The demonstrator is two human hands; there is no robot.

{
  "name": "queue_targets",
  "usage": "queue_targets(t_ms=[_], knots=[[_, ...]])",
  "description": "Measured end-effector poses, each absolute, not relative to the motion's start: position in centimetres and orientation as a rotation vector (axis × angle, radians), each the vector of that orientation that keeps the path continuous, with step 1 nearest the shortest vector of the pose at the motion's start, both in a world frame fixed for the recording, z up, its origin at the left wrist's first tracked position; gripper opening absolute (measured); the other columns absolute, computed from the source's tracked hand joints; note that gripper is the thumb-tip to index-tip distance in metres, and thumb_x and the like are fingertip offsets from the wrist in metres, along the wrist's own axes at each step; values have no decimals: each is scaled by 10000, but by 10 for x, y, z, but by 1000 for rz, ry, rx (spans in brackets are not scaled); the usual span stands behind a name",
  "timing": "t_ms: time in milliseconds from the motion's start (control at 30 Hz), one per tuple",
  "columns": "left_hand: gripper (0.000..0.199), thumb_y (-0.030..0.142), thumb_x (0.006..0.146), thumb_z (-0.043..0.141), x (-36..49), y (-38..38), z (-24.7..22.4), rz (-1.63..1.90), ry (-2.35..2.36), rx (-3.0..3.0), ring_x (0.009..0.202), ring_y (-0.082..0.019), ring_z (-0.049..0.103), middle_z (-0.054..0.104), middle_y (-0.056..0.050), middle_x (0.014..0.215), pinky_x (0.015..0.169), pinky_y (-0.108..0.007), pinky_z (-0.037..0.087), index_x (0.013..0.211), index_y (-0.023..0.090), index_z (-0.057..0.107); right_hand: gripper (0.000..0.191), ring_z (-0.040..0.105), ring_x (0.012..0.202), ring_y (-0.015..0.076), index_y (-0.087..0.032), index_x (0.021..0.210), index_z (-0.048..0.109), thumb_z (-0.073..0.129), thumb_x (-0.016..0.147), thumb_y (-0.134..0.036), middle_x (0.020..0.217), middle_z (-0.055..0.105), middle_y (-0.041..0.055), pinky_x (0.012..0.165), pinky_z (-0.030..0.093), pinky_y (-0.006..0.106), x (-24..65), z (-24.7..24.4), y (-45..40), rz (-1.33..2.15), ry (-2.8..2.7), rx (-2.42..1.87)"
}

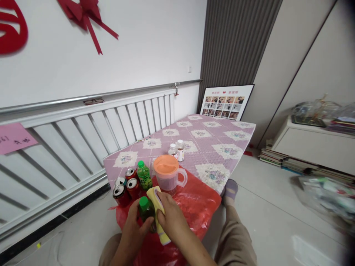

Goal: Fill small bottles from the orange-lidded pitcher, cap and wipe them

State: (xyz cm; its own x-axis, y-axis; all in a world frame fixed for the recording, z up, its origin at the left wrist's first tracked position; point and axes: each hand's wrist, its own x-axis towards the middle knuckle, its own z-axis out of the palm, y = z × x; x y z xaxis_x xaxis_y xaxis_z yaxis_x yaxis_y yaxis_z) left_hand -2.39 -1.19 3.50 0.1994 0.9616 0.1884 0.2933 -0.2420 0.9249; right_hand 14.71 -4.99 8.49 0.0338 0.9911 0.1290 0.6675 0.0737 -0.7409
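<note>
My left hand (136, 226) is wrapped round a green-capped plastic bottle (144, 204) standing at the near end of the table. A folded yellow cloth (154, 195) is gripped in my right hand (171, 214), pressed against the bottle's right side. Just beyond stands a second green-capped bottle (144, 176) with a green label. Several opened drink cans (133, 186) are grouped to its left. On the right, a clear plastic pitcher (165, 181) with an orange lid has its handle turned right. Red plastic sheeting (194, 203) lies under my hands.
Two small white-capped jars (180, 150) stand behind the pitcher on the flowered tablecloth (202, 147). A white radiator (111, 133) runs along the left wall. A framed photo board (227, 101) leans beyond the table; a white cabinet (318, 144) stands right.
</note>
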Motion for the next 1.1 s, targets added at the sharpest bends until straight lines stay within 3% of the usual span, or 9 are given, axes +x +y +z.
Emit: queue_targets(t_ms=[133, 233, 433, 633, 967, 1100], knots=[[561, 323, 687, 727, -21, -9, 32, 1126, 1312, 1670, 1215, -337, 544, 585, -126, 1253, 1002, -473, 490, 1207, 182, 570, 676, 607, 1129, 229, -84, 1413, 462, 499, 740, -31, 1247, 601, 170, 1005, 449, 325, 150, 49, -49, 721, -1711, -1753], [589, 368, 686, 736, -28, -2, 39, 1022, 1198, 1617, 1175, -336, 582, 616, -132, 1222, 983, -464, 505, 1210, 164, 562, 677, 591, 1162, 215, -88, 1427, 445, 499, 754, -34, 1274, 589, 166, 1026, 430, 302, 153, 42, -53, 720, -1709, -1747], [771, 306, 734, 718, -44, 10, 57, 782, 886, 1487, 1217, -303, 578, 577, -142, 1331, 1017, -444, 491, 1398, 202, 339, 671, 491, 1287, 218, -160, 1434, 447, 483, 774, -43, 1391, 514, 140, 1098, 370, 340, 153, 68, -61, 572, -1727, -1696], [538, 225, 733, 655, -42, 6, 51, 817, 905, 1551, 1167, -291, 606, 615, -139, 1281, 1039, -447, 467, 1240, 182, 482, 689, 403, 1368, 273, -207, 1453, 431, 487, 783, -58, 1497, 407, 145, 1119, 357, 419, 147, 81, -75, 476, -1778, -1709], [593, 237, 737, 630, -42, 8, 47, 812, 879, 1549, 1234, -293, 560, 599, -142, 1305, 1085, -443, 422, 1295, 169, 442, 731, 484, 1276, 262, -301, 1380, 501, 480, 713, -5, 1499, 440, 45, 1046, 422, 407, 139, 127, -38, 506, -1942, -1714], [609, 253, 738, 633, -43, 8, 39, 849, 894, 1557, 1247, -303, 551, 601, -145, 1310, 1092, -449, 417, 1311, 166, 448, 756, 470, 1285, 252, -314, 1394, 482, 471, 705, -2, 1516, 423, 18, 1053, 406, 388, 141, 123, -31, 522, -1952, -1690]])
